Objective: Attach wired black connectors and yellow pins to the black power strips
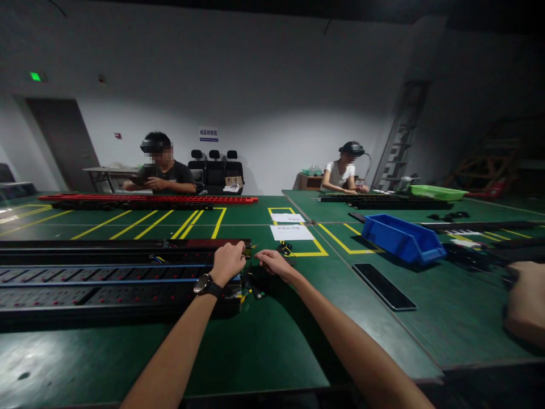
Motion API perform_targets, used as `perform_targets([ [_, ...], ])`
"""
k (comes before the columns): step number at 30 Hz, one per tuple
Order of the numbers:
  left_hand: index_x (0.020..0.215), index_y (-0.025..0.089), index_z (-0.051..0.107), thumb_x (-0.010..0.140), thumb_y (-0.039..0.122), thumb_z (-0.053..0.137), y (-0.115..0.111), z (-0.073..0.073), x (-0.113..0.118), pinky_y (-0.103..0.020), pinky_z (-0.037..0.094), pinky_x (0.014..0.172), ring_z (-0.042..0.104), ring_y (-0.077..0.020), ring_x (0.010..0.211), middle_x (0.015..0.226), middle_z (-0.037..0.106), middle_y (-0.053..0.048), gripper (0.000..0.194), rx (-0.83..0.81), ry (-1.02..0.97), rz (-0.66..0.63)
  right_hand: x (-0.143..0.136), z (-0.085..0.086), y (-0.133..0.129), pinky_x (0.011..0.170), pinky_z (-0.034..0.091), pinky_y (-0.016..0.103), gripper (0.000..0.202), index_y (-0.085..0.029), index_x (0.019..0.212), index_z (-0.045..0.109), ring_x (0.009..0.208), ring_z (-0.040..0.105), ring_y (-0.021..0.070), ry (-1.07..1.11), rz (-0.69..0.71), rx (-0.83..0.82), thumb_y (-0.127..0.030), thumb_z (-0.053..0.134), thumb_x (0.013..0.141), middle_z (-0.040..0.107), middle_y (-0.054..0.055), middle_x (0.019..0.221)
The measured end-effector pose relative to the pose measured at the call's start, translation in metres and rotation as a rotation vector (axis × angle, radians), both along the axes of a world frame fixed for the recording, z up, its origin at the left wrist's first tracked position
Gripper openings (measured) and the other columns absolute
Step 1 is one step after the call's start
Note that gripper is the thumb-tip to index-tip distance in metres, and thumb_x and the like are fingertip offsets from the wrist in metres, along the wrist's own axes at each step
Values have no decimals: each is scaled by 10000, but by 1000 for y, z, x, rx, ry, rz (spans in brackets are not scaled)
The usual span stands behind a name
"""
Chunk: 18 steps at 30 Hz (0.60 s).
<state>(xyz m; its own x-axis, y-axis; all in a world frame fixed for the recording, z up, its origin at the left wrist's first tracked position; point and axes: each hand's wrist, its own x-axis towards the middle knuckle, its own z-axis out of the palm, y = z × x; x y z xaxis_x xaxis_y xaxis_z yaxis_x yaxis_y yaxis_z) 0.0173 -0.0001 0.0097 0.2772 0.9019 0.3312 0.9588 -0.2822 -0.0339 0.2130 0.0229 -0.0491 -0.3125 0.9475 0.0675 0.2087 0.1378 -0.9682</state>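
My left hand (229, 262), with a watch on its wrist, is closed at the right end of the long black strips; its fingertips are partly hidden and what they grip is unclear. Just right of it, my right hand (275, 263) pinches with thumb and finger close together, near small yellow wire ends; anything between them is too small to make out. Below both hands, the socket-like power strip (140, 295) with red dots lies lengthwise on the green table (298, 341). Small black end pieces (256, 287) with yellow wires are at its end.
A blue bin (402, 238) and a phone (384, 287) lie to the right. Paper sheets (292, 232) and a red rail (149, 199) are farther back. Two people sit across the table; another person's hand (528, 301) is at the right edge.
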Motion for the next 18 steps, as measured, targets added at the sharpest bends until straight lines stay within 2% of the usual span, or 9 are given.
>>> perform_targets([
  [3, 1033, 247, 678, 864, 314, 591, 3, -3, -2, -313, 503, 801, 690, -258, 973, 957, 758, -75, 202, -55, -103, 27, 20, 11, -12, 452, 294, 211, 442, -166, 898, 637, 510, 398, 83, -171, 132, -13, -606, 601, 883, 515, -38, 665],
  [6, 956, 254, 693, 857, 335, 607, 4, -6, -4, -299, 509, 785, 698, -245, 963, 959, 767, -55, 155, -89, -183, 35, 39, 20, -24, 475, 327, 203, 500, -165, 989, 628, 566, 449, 87, -290, 250, -10, -633, 692, 828, 559, -28, 740],
  [9, 918, 260, 693, 855, 344, 609, 5, -8, -5, -284, 509, 772, 702, -231, 948, 941, 769, -36, 135, -103, -205, 22, 50, 24, -29, 472, 331, 197, 560, -174, 1116, 602, 561, 457, 79, -335, 340, -57, -584, 771, 775, 577, -35, 784],
  [12, 928, 266, 699, 854, 357, 609, 5, -8, -6, -282, 513, 777, 703, -231, 953, 944, 770, -34, 148, -117, -227, 22, 51, 22, -27, 476, 349, 196, 550, -167, 1153, 588, 556, 486, 81, -359, 380, -53, -488, 798, 759, 591, -37, 783],
  [18, 947, 270, 704, 848, 369, 610, 4, -8, -6, -285, 511, 779, 699, -235, 964, 968, 771, -43, 168, -122, -250, 26, 49, 20, -24, 461, 351, 190, 439, -158, 1173, 603, 544, 525, 88, -427, 348, -44, -317, 732, 785, 607, -32, 775],
])
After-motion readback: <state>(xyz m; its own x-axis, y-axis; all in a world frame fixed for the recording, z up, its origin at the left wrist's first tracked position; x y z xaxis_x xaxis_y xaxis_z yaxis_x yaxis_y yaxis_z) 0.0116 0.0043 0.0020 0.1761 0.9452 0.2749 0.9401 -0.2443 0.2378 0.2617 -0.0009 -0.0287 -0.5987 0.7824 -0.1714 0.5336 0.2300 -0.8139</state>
